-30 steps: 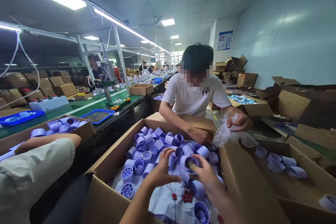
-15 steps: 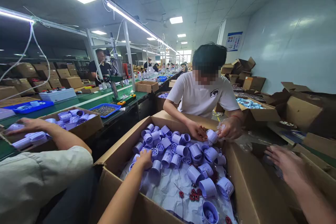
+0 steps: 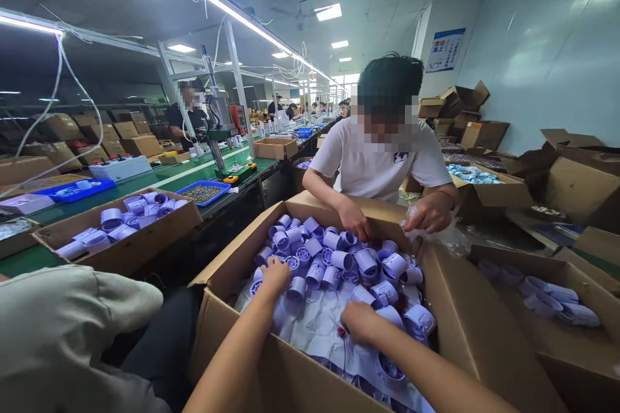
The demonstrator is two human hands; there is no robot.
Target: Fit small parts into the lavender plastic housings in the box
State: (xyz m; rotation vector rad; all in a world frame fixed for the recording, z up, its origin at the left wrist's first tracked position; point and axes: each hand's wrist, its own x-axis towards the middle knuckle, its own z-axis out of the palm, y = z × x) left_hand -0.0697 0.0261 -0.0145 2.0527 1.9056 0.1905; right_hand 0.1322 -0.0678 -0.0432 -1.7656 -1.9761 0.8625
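Note:
Inside a large cardboard box (image 3: pixel 227 303), pale purple plastic cup-shaped housings (image 3: pixel 314 274) lie heaped toward the far side. My left hand (image 3: pixel 276 276) is at the near left of the heap, fingers curled together among the housings; what they hold, if anything, is hidden. Over the white lining sheet (image 3: pixel 310 319), my right hand (image 3: pixel 361 322) is closed with its back toward me, its fingertips out of sight. Just beside it shows a small red part (image 3: pixel 341 331) with a dark wire. Another housing (image 3: pixel 390 366) stands below my right wrist, partly covered by it.
Opposite me a person in a white shirt has a hand (image 3: pixel 356 219) in the box's far end and another hand (image 3: pixel 431 211) at clear plastic. A smaller box (image 3: pixel 513 322) with housings is at right. Another box (image 3: pixel 140 251) of housings sits by the green conveyor (image 3: pixel 165 174).
My right hand has come from above the right-hand box into the large box. My left hand stays by the heap. The neighbour's hand has left the left box; the person opposite has lowered a hand.

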